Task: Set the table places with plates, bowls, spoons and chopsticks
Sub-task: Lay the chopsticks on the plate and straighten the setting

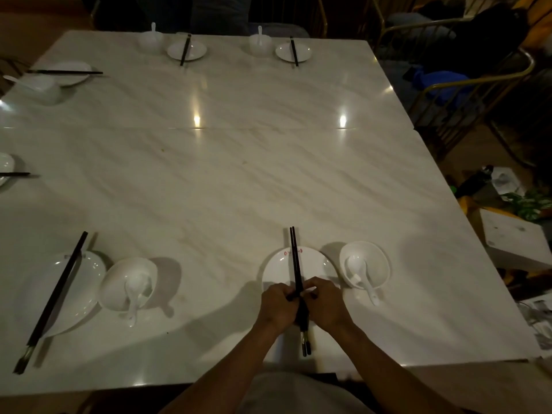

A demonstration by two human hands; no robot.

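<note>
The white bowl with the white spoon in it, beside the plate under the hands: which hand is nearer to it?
The right hand. It holds the black chopsticks just left of the white bowl with the spoon. The left hand is beyond the chopsticks, farther from the bowl.

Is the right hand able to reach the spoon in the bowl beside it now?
Probably yes, once free: the spoon lies uncovered in the bowl just right of the right hand, but its fingers now pinch the chopsticks.

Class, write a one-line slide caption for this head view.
Both hands pinch black chopsticks over a round white plate on the marble table.
</note>
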